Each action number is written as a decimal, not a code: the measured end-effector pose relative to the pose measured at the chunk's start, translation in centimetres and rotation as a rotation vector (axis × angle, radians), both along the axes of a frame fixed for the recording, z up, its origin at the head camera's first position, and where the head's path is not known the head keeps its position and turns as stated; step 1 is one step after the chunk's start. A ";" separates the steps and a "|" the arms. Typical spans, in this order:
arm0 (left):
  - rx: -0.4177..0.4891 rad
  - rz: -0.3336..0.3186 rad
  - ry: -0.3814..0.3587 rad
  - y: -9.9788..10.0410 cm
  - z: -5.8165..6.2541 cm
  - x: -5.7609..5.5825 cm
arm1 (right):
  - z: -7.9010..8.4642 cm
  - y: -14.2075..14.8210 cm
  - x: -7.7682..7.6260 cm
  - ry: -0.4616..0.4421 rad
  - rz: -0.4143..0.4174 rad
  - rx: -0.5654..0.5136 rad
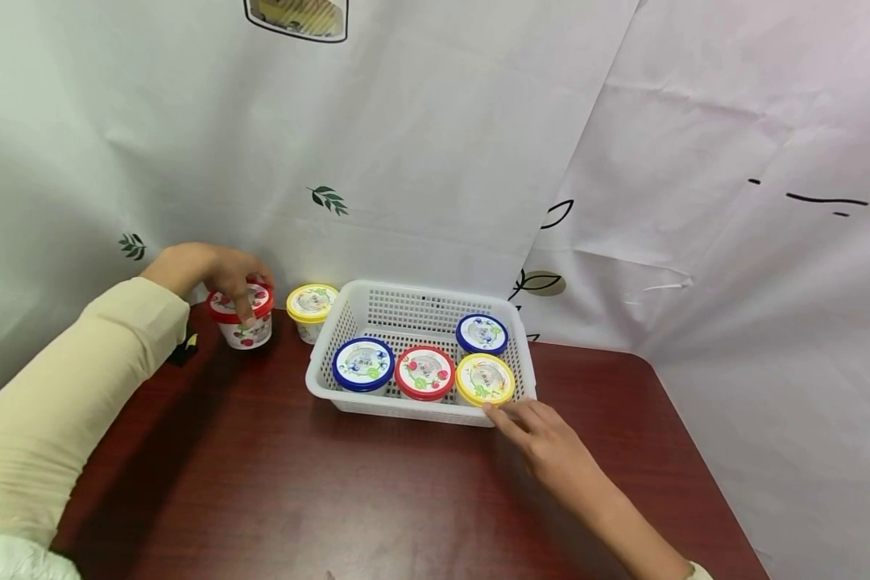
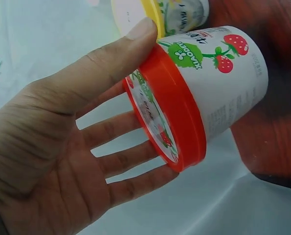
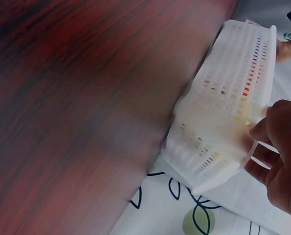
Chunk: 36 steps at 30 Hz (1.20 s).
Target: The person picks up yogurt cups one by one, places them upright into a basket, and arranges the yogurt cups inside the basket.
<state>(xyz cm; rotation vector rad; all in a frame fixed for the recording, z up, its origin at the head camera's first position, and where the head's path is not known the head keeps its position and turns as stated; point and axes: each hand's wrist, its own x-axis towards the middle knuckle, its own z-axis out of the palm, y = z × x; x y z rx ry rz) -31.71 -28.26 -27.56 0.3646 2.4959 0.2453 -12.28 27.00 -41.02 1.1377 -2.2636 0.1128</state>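
Observation:
At the back left of the table, my left hand (image 1: 221, 270) reaches over a red-lidded paper tub (image 1: 249, 335) printed with strawberries. In the left wrist view its thumb and fingers span the red lid (image 2: 184, 112) and grip its edge. My right hand (image 1: 551, 447) holds the near right corner of a white plastic basket (image 1: 377, 406), its fingers at the rim (image 3: 268, 93). Inside the basket, a blue-lidded tub (image 1: 363, 364), a red-lidded one (image 1: 424, 373) and a yellow-lidded one (image 1: 485, 379) line the front. Another blue-lidded tub (image 1: 482, 333) sits behind at right.
A yellow-lidded tub (image 1: 312, 303) stands between the basket's left end and the gripped tub. A small black and yellow item (image 1: 182, 351) lies near my left forearm. White printed cloth (image 1: 435, 161) hangs behind the dark red table (image 1: 391, 491).

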 end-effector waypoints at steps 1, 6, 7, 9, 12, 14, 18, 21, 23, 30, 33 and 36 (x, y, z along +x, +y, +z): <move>-0.009 -0.007 0.007 0.1 0.2 0.0 | 0.0 0.0 0.0 -0.001 -0.002 0.001; -0.039 -0.033 0.025 0.6 1.0 0.2 | -0.1 0.0 -0.1 -0.020 -0.018 0.016; -0.044 -0.037 0.027 0.7 1.1 0.3 | -0.1 0.0 -0.1 -0.025 -0.020 0.019; -0.044 -0.036 0.025 1.0 1.4 0.4 | -0.1 0.0 -0.1 -0.028 -0.024 0.022; -0.047 -0.044 0.031 1.5 1.9 0.5 | -0.1 0.0 -0.1 -0.018 -0.024 0.021; -0.045 -0.047 0.031 1.9 2.3 0.6 | -0.1 0.0 -0.1 -0.007 -0.024 0.018; -0.048 -0.065 0.044 2.4 3.1 0.7 | -0.1 0.0 -0.2 -0.001 -0.026 0.017; -0.050 -0.077 0.051 2.8 3.4 0.7 | -0.1 -0.1 -0.2 0.003 -0.026 0.020; -0.048 -0.075 0.056 3.2 3.6 0.7 | -0.1 -0.1 -0.2 0.010 -0.023 0.023; -0.074 -0.060 0.115 4.7 4.4 1.0 | -0.2 -0.1 -0.2 0.016 -0.027 0.026; -0.081 -0.065 0.133 5.2 4.8 1.2 | -0.2 -0.1 -0.2 0.005 -0.028 0.030; -0.084 -0.066 0.141 5.7 5.1 1.2 | -0.2 -0.1 -0.3 0.002 -0.028 0.036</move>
